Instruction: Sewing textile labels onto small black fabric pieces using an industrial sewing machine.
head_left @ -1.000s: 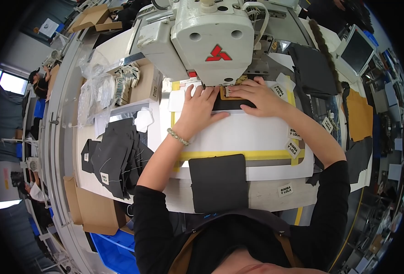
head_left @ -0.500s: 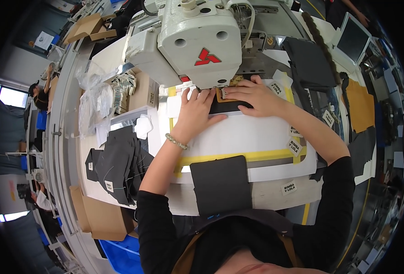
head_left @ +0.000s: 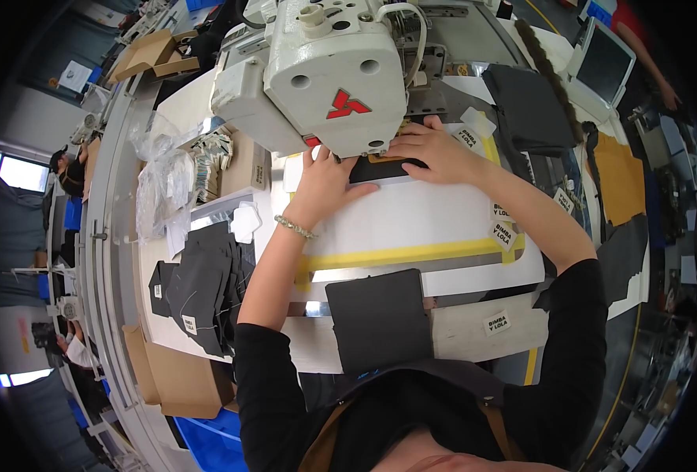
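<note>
My left hand (head_left: pixel 322 186) lies with its fingers apart at the left end of a black fabric piece (head_left: pixel 376 171), under the head of a white sewing machine (head_left: pixel 329 86). Flat on the other side, with fingers extended, my right hand (head_left: pixel 445 157) presses near a small brown-gold part (head_left: pixel 388 158) on the black piece. The machine head partly hides that part and some left fingertips. Beneath both hands is a white sheet (head_left: pixel 411 220) bordered with yellow tape (head_left: pixel 395 256). A dark rectangular panel (head_left: pixel 380 322) rests across the table's front edge, close to my body.
Stacked dark pieces (head_left: pixel 207 287) lie at left, by a clear plastic bag (head_left: pixel 163 189) and a carton of bundled labels (head_left: pixel 214 165). Printed white labels (head_left: pixel 498 322) are scattered at right. Beyond them are a black stack (head_left: pixel 529 106), a screen (head_left: pixel 604 63) and orange-brown material (head_left: pixel 620 181).
The white sheet, with both hands on it, has shifted slightly away from me under the machine head. More of a person in red shows at the upper right.
</note>
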{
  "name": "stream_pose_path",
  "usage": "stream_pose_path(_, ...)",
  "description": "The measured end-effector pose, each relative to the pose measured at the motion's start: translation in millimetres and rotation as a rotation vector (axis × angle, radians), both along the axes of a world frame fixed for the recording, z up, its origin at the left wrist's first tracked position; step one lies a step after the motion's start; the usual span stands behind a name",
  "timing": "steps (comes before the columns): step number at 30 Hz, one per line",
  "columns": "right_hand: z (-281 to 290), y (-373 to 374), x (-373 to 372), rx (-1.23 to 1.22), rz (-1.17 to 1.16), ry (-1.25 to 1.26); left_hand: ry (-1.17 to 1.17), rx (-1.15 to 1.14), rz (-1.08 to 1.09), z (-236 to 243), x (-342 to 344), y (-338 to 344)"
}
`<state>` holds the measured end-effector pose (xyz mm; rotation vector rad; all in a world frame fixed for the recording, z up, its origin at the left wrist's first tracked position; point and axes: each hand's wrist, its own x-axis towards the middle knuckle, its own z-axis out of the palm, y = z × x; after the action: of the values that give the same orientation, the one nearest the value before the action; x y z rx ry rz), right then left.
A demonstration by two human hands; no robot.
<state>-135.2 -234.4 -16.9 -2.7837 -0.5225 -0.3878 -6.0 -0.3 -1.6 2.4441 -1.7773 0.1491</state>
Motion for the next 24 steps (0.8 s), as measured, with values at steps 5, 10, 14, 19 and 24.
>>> stream_pose_path(5,0,-1,1,-0.022,-0.016,-0.003,0.020,-0.028,-0.022,-1,0,0)
stream_pose_path(10,0,5,-3,-0.045,-0.008,-0.095,0.008,-0.018,-0.014,-1,0,4)
stream_pose_path(14,-10,1,-7,-0.054,-0.055,-0.202,-0.018,-0.047,-0.037,-3,1,2)
stream_pose_path(19,0,-5,-20,-0.087,-0.002,-0.187,-0.019,-0.030,-0.034,-1,2,2)
stream_pose_path(24,0,-4,-22,-0.162,0.038,-0.177,-0.023,0.019,-0.025,7,1,3)
